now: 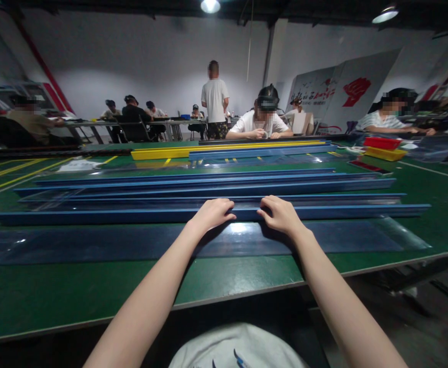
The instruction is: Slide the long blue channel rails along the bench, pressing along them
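While the clear strip (132,243) is lying flat along the near part of the green table (246,276), the left hand (215,212) and right hand (279,212) are curling over the nearest blue rail (112,215) just beyond it, both gripping its upper edge, a little apart. Farther back, more blue rails (285,185) are lying roughly parallel, and beyond them a yellow rail (158,153) is resting near red and yellow trays (384,148). Across the table, a person (262,120) is sitting.

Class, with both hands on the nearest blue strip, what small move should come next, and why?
Probably slide the left hand and right hand slightly apart: both grasp the nearest blue strip near its middle, while its long ends extend well beyond them.
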Demonstrator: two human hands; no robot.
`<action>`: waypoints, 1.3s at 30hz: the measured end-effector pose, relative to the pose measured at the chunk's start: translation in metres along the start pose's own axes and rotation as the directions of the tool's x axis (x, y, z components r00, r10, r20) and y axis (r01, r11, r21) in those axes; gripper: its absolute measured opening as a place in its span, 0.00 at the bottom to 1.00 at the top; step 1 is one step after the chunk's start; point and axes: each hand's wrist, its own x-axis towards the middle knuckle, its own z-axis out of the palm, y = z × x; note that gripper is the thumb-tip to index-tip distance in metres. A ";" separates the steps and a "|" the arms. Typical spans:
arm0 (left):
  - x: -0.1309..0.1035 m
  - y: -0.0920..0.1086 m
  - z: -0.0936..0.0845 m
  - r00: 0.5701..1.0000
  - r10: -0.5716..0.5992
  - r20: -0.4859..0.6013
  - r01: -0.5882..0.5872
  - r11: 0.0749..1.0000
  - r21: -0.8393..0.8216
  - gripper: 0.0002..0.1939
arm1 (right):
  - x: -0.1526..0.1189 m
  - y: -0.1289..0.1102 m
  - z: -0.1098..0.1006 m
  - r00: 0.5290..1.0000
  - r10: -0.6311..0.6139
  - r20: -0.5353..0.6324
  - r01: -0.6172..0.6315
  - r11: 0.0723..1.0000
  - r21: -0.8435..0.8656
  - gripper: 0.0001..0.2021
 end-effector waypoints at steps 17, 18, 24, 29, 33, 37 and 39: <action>0.001 0.002 0.000 1.000 -0.012 0.009 0.011 1.000 0.006 0.09 | 0.008 -0.017 0.004 0.997 -0.083 0.004 0.083 0.997 -0.008 0.08; 0.001 0.002 -0.001 1.000 -0.013 0.009 0.013 1.000 0.002 0.09 | 0.009 -0.017 0.003 0.997 -0.081 0.007 0.082 0.997 -0.003 0.08; 0.000 0.001 0.000 1.000 -0.007 0.001 0.007 1.000 -0.016 0.10 | 0.009 -0.015 0.001 0.999 -0.052 0.016 0.052 0.999 0.003 0.08; 0.000 0.001 0.000 1.000 -0.005 -0.008 0.005 1.000 -0.030 0.11 | 0.005 -0.007 0.000 1.000 -0.025 0.008 0.025 1.000 -0.004 0.09; 0.000 0.000 0.001 1.000 -0.005 -0.002 0.005 1.000 -0.026 0.11 | 0.000 0.000 -0.004 1.000 0.021 -0.005 -0.021 1.000 -0.005 0.08; 0.000 -0.002 0.002 1.000 0.006 0.010 -0.006 1.000 0.004 0.10 | -0.002 0.003 -0.006 0.999 0.051 -0.009 -0.051 0.999 -0.013 0.08; 0.000 -0.002 0.003 1.000 0.010 0.011 -0.011 1.000 0.017 0.10 | -0.002 0.004 -0.006 0.999 0.053 -0.010 -0.053 0.998 -0.018 0.08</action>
